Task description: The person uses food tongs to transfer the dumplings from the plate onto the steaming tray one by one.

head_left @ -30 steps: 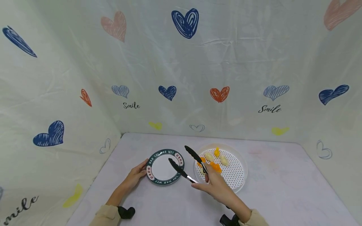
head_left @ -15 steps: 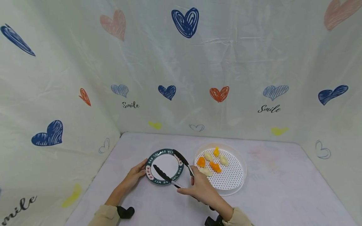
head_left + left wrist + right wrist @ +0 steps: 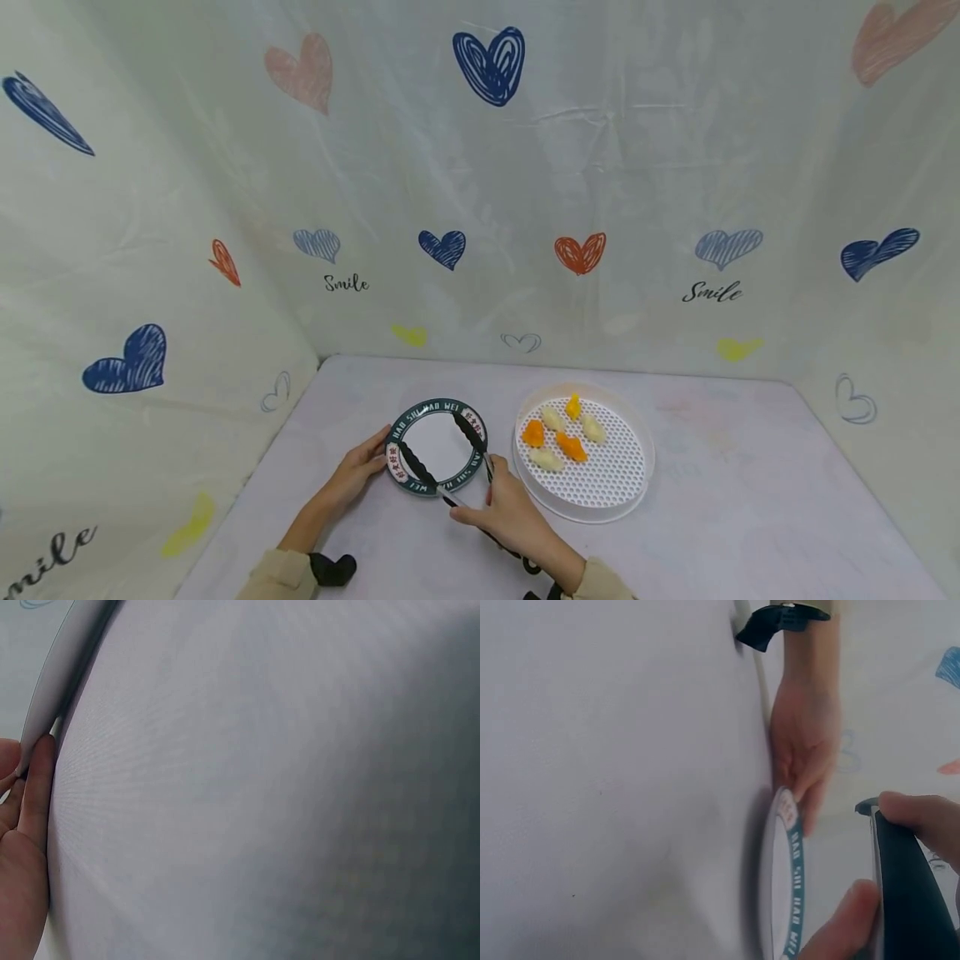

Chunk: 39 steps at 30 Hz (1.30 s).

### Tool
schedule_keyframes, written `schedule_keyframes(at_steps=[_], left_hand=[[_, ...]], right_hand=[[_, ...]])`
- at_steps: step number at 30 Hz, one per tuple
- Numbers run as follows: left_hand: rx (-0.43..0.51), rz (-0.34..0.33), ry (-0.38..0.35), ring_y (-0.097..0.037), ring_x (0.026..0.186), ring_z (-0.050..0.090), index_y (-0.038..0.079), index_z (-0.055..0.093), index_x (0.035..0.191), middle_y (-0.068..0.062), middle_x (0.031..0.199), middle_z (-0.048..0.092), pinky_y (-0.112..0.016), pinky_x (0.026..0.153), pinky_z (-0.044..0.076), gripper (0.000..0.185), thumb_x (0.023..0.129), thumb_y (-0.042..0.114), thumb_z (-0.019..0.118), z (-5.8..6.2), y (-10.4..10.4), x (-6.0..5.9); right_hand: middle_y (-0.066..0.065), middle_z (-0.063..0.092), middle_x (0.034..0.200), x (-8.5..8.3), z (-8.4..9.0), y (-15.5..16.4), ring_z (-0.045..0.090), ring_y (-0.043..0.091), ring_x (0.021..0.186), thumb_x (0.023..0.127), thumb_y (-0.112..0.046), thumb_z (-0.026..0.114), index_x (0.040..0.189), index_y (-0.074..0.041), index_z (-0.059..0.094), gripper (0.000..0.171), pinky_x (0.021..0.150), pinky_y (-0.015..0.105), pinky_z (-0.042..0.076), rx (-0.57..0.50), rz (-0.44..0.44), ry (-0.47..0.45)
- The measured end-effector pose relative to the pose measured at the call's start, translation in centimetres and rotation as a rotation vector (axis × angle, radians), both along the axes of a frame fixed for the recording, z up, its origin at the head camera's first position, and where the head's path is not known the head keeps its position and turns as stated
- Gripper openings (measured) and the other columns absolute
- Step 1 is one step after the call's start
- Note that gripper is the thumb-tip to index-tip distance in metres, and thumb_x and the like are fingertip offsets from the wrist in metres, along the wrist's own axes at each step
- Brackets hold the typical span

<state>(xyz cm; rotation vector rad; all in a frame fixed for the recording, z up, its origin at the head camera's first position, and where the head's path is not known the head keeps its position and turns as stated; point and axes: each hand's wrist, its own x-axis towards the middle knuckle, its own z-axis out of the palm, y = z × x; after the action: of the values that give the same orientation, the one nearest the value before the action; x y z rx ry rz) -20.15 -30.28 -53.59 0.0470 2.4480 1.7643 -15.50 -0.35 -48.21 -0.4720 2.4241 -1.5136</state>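
A round plate [image 3: 437,407] with a dark green lettered rim and a bare white middle lies on the table. My left hand [image 3: 363,465] rests with straight fingers [image 3: 34,796] against its left rim [image 3: 52,705]. My right hand [image 3: 501,510] grips black tongs [image 3: 420,471] by the handle end. The tongs' two arms are spread apart over the plate with nothing between them. In the right wrist view my fingers [image 3: 922,819] wrap the tongs [image 3: 906,896], with the plate rim [image 3: 786,870] and left hand [image 3: 806,742] beyond.
A white perforated round tray [image 3: 611,479] sits right of the plate. It holds several small dumplings, some orange [image 3: 573,447] and some pale [image 3: 546,457]. Fabric walls printed with hearts close the back and sides. The pale tabletop [image 3: 712,517] stretches right of the tray.
My right hand has carried the empty tongs leftward from over the tray to over the plate and drawn nearer to me. The left hand has stayed on the plate's rim.
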Motion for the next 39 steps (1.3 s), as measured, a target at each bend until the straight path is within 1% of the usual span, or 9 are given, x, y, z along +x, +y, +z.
schedule_keyframes(at_steps=[4,7,9,11,14,19,28,33,39], left_hand=[[0.004,0.001,0.001,-0.037,0.147,0.02,-0.008,0.026,0.152,-0.022,0.158,0.025,-0.046,0.116,0.02,0.056,0.1,-0.003,0.045,0.1,0.1,0.0],[0.002,0.001,-0.008,-0.036,0.147,0.019,-0.008,0.025,0.153,-0.022,0.159,0.024,-0.046,0.117,0.019,0.056,0.1,-0.003,0.045,0.2,0.1,0.1],[-0.002,-0.003,-0.01,-0.036,0.148,0.019,-0.008,0.025,0.153,-0.022,0.159,0.024,-0.046,0.117,0.019,0.056,0.1,-0.003,0.045,0.2,0.2,0.2],[-0.004,-0.004,-0.013,-0.036,0.148,0.019,-0.008,0.025,0.153,-0.022,0.159,0.023,-0.046,0.117,0.019,0.056,0.1,-0.003,0.045,0.2,0.2,0.2],[-0.005,-0.005,-0.012,-0.036,0.148,0.019,-0.008,0.025,0.153,-0.022,0.159,0.023,-0.047,0.117,0.019,0.057,0.1,-0.002,0.046,0.2,0.4,0.2],[-0.02,-0.005,-0.012,-0.038,0.147,0.018,-0.008,0.026,0.153,-0.023,0.159,0.024,-0.05,0.117,0.019,0.057,0.1,-0.001,0.047,0.2,0.4,0.1],[-0.016,0.003,-0.015,-0.037,0.148,0.018,-0.008,0.024,0.153,-0.023,0.159,0.024,-0.048,0.118,0.016,0.057,0.1,-0.002,0.045,0.3,0.3,0.3],[-0.023,0.006,-0.019,-0.036,0.148,0.017,-0.007,0.024,0.153,-0.021,0.159,0.023,-0.048,0.118,0.016,0.057,0.1,-0.003,0.044,0.3,0.3,0.2],[-0.026,0.002,-0.021,-0.035,0.148,0.017,-0.007,0.024,0.153,-0.021,0.159,0.024,-0.048,0.118,0.016,0.057,0.101,-0.001,0.044,0.3,0.3,0.1]], right_hand=[[0.015,0.055,0.08,-0.2,-0.5,-0.3,0.053,0.019,0.067,0.078,-0.031,0.085,0.146,0.017,0.024,0.103,0.051,0.028,0.048,0.002,0.002,-0.005],[0.032,0.059,0.106,-0.4,-0.7,-0.3,0.06,0.031,0.089,0.079,-0.03,0.085,0.145,0.019,0.023,0.102,0.071,0.041,0.057,0.002,0.004,0.006],[0.042,0.05,0.127,-0.4,-0.9,-0.4,0.057,0.04,0.11,0.079,-0.029,0.084,0.144,0.02,0.023,0.103,0.088,0.052,0.054,0.009,-0.001,0.01],[0.044,0.036,0.142,-0.5,-1.2,-0.4,0.046,0.047,0.126,0.079,-0.029,0.084,0.144,0.021,0.022,0.103,0.101,0.06,0.044,0.019,-0.005,0.015],[0.046,0.029,0.145,-0.6,-1.4,-0.4,0.036,0.052,0.135,0.08,-0.029,0.083,0.145,0.022,0.02,0.104,0.108,0.062,0.035,0.036,-0.003,-0.004],[0.048,0.025,0.146,-0.7,-1.8,-0.6,0.03,0.054,0.137,0.082,-0.03,0.082,0.145,0.022,0.017,0.104,0.111,0.062,0.031,0.058,0.01,-0.034],[0.048,0.025,0.145,-0.7,-2.2,-1.2,0.033,0.054,0.136,0.082,-0.03,0.082,0.145,0.021,0.016,0.105,0.108,0.061,0.034,0.111,-0.014,-0.04],[0.048,0.026,0.145,-0.8,-2.2,-1.7,0.04,0.052,0.131,0.082,-0.03,0.082,0.146,0.019,0.017,0.104,0.104,0.061,0.04,0.144,-0.04,-0.067],[0.049,0.031,0.14,-1.0,-2.4,-2.1,0.052,0.048,0.118,0.082,-0.032,0.083,0.145,0.018,0.018,0.103,0.095,0.06,0.048,0.213,-0.058,-0.082]])
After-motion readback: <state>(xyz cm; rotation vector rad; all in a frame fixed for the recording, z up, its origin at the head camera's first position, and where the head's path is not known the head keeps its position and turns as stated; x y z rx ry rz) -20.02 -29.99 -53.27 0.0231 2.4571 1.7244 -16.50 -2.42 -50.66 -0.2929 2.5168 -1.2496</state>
